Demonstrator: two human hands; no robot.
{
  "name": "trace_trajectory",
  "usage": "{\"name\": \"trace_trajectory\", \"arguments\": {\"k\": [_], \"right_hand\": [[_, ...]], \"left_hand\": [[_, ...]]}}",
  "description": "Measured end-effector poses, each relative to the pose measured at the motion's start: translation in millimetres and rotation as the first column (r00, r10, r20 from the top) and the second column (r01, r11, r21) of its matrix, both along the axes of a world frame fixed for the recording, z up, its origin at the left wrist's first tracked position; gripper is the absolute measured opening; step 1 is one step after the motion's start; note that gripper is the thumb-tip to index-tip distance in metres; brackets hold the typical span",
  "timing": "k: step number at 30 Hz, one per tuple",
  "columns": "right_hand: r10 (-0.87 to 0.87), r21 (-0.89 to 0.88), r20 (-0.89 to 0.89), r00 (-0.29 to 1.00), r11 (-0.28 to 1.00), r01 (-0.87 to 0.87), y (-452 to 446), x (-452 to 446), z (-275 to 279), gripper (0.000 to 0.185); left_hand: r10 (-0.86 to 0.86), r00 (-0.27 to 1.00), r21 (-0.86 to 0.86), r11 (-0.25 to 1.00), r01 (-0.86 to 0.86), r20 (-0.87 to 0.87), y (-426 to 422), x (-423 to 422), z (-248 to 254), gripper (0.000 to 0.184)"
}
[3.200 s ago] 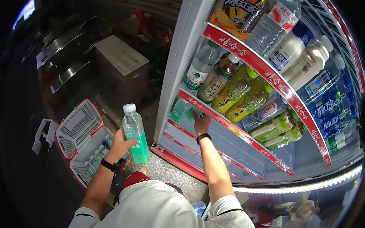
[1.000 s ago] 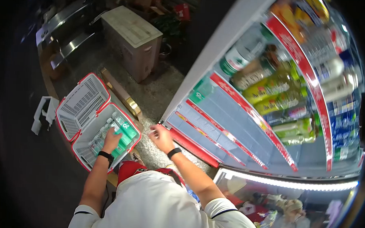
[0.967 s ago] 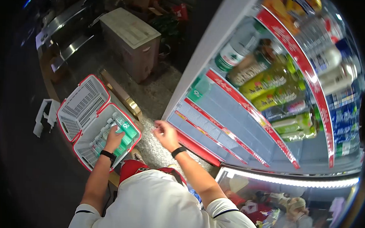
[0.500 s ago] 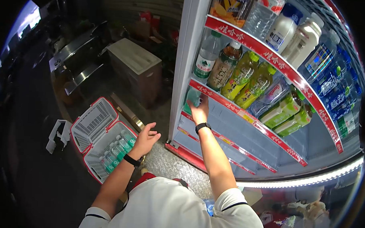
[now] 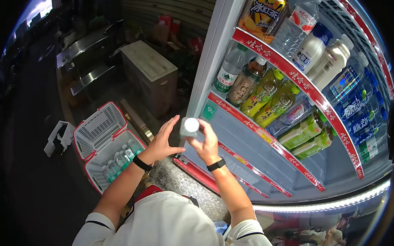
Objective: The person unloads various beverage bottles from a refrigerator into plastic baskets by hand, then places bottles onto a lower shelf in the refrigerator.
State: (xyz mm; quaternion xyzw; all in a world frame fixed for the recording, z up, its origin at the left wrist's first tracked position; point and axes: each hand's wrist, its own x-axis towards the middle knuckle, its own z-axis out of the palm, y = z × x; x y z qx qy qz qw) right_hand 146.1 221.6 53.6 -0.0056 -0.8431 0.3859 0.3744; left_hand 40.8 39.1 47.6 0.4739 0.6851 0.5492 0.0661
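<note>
Before the open front of a drinks cooler [image 5: 206, 58], near its left side, holding a white-capped bottle [image 5: 189, 128] in the right hand [image 5: 208, 145]. Gripped from the side between thumb and curled fingers, cap toward the viewer; body strongly foreshortened, so contents not readable. Left hand [image 5: 159, 143] open, palm toward the bottle, fingers extended and thumb spread out low; probably just short of contact, though hard to judge from this angle. Black wristbands [image 5: 142, 163] on both wrists.

Down to the left, on the floor: white basket [image 5: 93, 168] with red rim, lid [image 5: 97, 126] swung open. Inside, in its lower part, green-tinted bottles [image 5: 119, 161] lying close together. Farther left, a white object [image 5: 62, 138], apart from the basket. Beyond, a box [image 5: 149, 60] with a pale top.

In the cooler, behind a red shelf strip [image 5: 257, 129], at the far left of the lower shelf: one green item [image 5: 209, 110] marked 9°, partly hidden. On the shelf above, left to right: green-capped water bottle [image 5: 229, 72], brown bottle [image 5: 247, 80], two yellow-green bottles [image 5: 262, 97], clear bottle with a purple-pink label [image 5: 293, 112], two green-and-white bottles [image 5: 301, 131]. Along the cooler's bottom edge, a bright light strip [image 5: 333, 206].
</note>
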Motion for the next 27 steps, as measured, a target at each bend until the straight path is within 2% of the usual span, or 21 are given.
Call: {"name": "trace_trajectory", "arguments": {"k": [1, 2, 3, 4, 5, 7, 8, 9, 10, 11, 12, 13, 15, 17, 19, 20, 21, 22, 23, 25, 27], "right_hand": [[0.088, -0.107, 0.067, 0.994, 0.991, -0.081, -13.5, 2.2, 7.7, 0.064], [0.174, -0.154, 0.096, 0.98, 0.975, -0.158, -24.9, 5.7, 20.9, 0.065], [0.26, -0.203, 0.121, 0.958, 0.951, -0.232, -32.3, 6.4, 29.4, 0.066], [0.362, -0.333, 0.067, 0.93, 0.887, -0.321, -32.5, 0.7, 25.5, 0.069], [0.364, -0.433, -0.022, 0.931, 0.836, -0.337, -32.4, -4.9, 22.6, 0.061], [0.131, -0.294, 0.152, 0.98, 0.952, -0.082, 2.4, -21.3, -4.7, 0.048], [-0.071, -0.238, 0.196, 0.978, 0.964, 0.118, 18.1, -27.4, -12.7, 0.036], [-0.208, -0.323, 0.239, 0.949, 0.904, 0.279, 36.4, -34.4, -27.4, 0.035], [-0.388, -0.316, 0.21, 0.897, 0.842, 0.438, 71.9, -51.7, -64.6, 0.045], [-0.538, -0.215, 0.269, 0.799, 0.775, 0.594, 95.0, -57.1, -72.9, 0.054], [-0.602, -0.018, 0.252, 0.758, 0.78, 0.625, 125.2, -67.4, -98.8, 0.079], [-0.58, 0.013, 0.171, 0.796, 0.81, 0.587, 142.1, -77.8, -107.3, 0.083], [-0.491, 0.149, 0.215, 0.844, 0.871, 0.469, 171.4, -97.2, -116.8, 0.076], [-0.336, 0.01, 0.306, 0.891, 0.937, 0.35, 201.9, -112.1, -141.1, 0.066], [-0.275, -0.158, 0.405, 0.872, 0.919, 0.362, 178.0, -99.0, -111.1, 0.057], [-0.378, -0.086, 0.333, 0.864, 0.9, 0.427, 170.7, -94.9, -117.5, 0.066], [-0.295, -0.267, 0.234, 0.927, 0.897, 0.353, 143.2, -82.6, -99.8, 0.072], [-0.361, -0.17, 0.143, 0.921, 0.908, 0.382, 149.2, -78.7, -125.5, 0.077], [-0.473, -0.052, 0.188, 0.861, 0.871, 0.489, 126.4, -65.0, -114.4, 0.069], [-0.418, 0.135, 0.122, 0.9, 0.905, 0.402, 102.9, -39.4, -108.5, 0.058], [-0.288, -0.227, 0.114, 0.951, 0.924, 0.307, 86.8, -18.7, -127.9, 0.052]], "left_hand": [[-0.01, 1.0, 0.039, 0.999, 0.01, 0.005, 2.8, -1.8, -1.7, 0.095], [-0.032, 0.968, 0.075, 0.997, 0.013, 0.248, 1.9, -3.0, -5.1, 0.083], [-0.009, 0.979, 0.078, 0.997, -0.007, 0.204, -5.6, -6.4, -6.3, 0.071], [-0.033, 0.936, 0.135, 0.991, -0.016, 0.351, -13.3, -7.3, -15.4, 0.068], [-0.064, 0.869, 0.188, 0.981, -0.034, 0.49, -22.3, -9.7, -24.8, 0.065], [0.005, 0.827, 0.125, 0.988, -0.091, 0.562, -52.5, -16.3, -23.1, 0.056], [0.021, 0.822, 0.127, 0.985, -0.113, 0.569, -68.5, -20.6, -21.8, 0.055], [0.114, 0.807, 0.055, 0.982, -0.178, 0.58, -86.8, -23.7, -23.6, 0.054], [0.135, 0.821, 0.042, 0.981, -0.19, 0.555, -104.8, -24.4, -13.1, 0.053], [0.143, 0.818, 0.046, 0.978, -0.203, 0.558, -123.8, -28.2, -13.7, 0.053], [0.216, 0.791, 0.043, 0.955, -0.293, 0.573, -143.0, -30.3, -27.9, 0.052], [0.229, 0.777, 0.037, 0.951, -0.308, 0.586, -161.3, -30.2, -32.9, 0.052], [0.303, 0.707, 0.059, 0.897, -0.437, 0.639, -195.9, -25.4, -34.4, 0.051], [0.32, 0.675, 0.079, 0.868, -0.49, 0.665, -220.5, -20.6, -40.3, 0.051], [0.389, 0.625, 0.079, 0.806, -0.587, 0.677, -255.2, -17.7, -44.2, 0.05], [0.443, 0.606, 0.086, 0.758, -0.647, 0.661, -267.3, -17.7, -52.9, 0.05], [0.497, 0.578, 0.09, 0.703, -0.705, 0.648, -280.8, -14.4, -60.9, 0.05], [0.516, 0.54, 0.081, 0.669, -0.739, 0.665, -294.1, -9.4, -65.6, 0.05], [0.528, 0.508, 0.08, 0.636, -0.768, 0.681, -305.6, -5.7, -69.3, 0.049], [0.559, 0.436, 0.046, 0.578, -0.815, 0.705, -321.6, 4.5, -74.1, 0.049], [0.558, 0.41, 0.042, 0.555, -0.831, 0.721, -337.5, 9.1, -83.7, 0.049]]}}
